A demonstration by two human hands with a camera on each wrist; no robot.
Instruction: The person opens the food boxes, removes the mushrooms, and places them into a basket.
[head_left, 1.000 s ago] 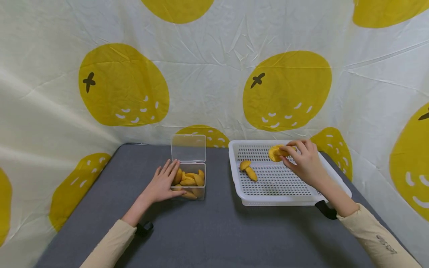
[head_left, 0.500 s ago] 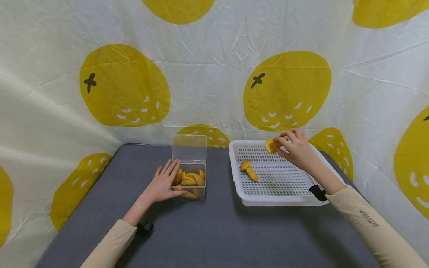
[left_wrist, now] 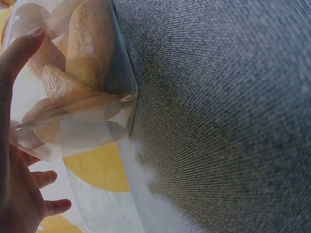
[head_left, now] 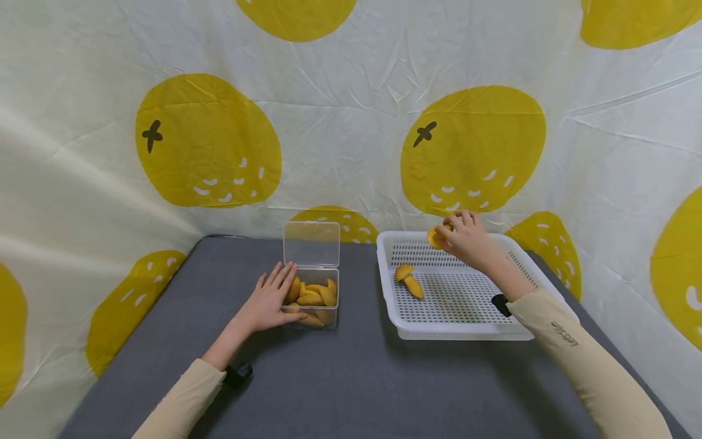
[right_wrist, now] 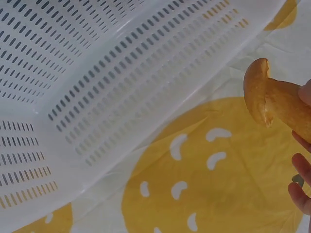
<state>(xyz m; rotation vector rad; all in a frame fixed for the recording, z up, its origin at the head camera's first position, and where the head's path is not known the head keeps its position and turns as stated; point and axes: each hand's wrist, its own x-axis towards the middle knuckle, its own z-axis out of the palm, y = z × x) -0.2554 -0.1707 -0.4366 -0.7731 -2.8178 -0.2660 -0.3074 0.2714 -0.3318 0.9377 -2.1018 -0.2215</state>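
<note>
Your right hand lifts a wedge over the basket; your left hand steadies the box.

Your right hand (head_left: 466, 239) pinches a yellow-orange curved bread-like wedge (head_left: 437, 235) in its fingertips, raised above the far rim of the white perforated plastic basket (head_left: 455, 332). Inside that basket, two more yellow wedges (head_left: 408, 280) lie touching each other near its left wall. Your left hand (head_left: 269, 300) rests with fingers spread and straight against the left side of the small clear plastic box (head_left: 312, 299), thumb along its front. The box holds several wedges, and its hinged lid (head_left: 311, 243) stands upright. Both containers sit on the dark grey fabric-covered table (head_left: 351, 378), well apart.
</note>
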